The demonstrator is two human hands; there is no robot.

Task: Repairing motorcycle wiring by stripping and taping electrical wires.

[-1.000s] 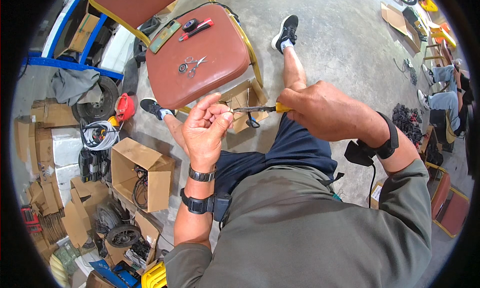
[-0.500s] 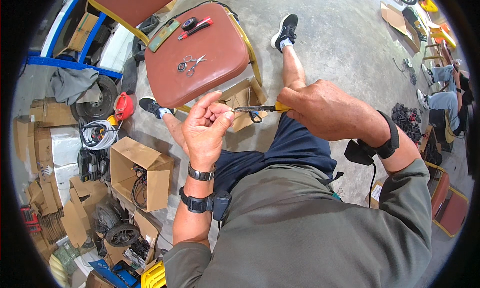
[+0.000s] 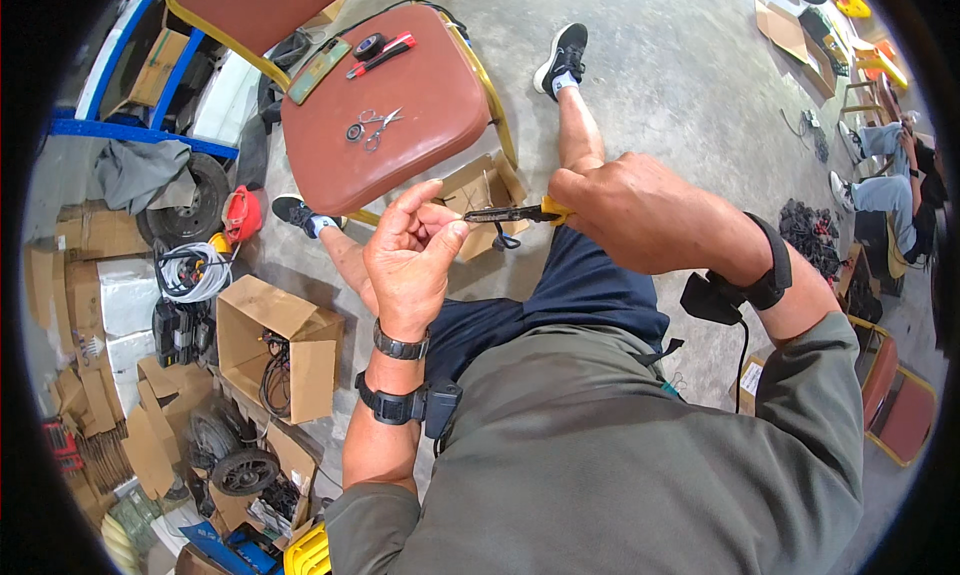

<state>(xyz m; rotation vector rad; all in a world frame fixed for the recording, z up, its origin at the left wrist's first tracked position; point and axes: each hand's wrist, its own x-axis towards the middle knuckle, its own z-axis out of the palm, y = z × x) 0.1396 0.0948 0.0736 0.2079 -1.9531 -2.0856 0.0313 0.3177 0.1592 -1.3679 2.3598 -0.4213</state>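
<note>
My right hand (image 3: pixel 625 213) is wrapped round yellow-handled pliers (image 3: pixel 505 214), whose dark jaws point left. At the jaw tips, my left hand (image 3: pixel 412 250) pinches thumb against forefinger; whatever lies between them is too small to make out. Its other fingers are loosely curled. A short black loop (image 3: pixel 507 239) hangs just under the pliers. Beyond the hands, a brown padded chair (image 3: pixel 400 160) carries scissors (image 3: pixel 381 125), a black tape roll (image 3: pixel 369 46), a red and black utility knife (image 3: pixel 383 55) and a greenish phone-like slab (image 3: pixel 319 72).
An open cardboard box (image 3: pixel 508 182) sits on the floor between my feet. To the left stand another carton (image 3: pixel 305 370) with cables inside, a coiled white hose (image 3: pixel 193 273) and a tyre (image 3: pixel 190 215). A seated person (image 3: pixel 885 170) is at the far right.
The pliers have tilted slightly, and the black loop beneath them hangs a little lower and further left. Both hands keep almost the same place, while the whole view has shifted slightly.
</note>
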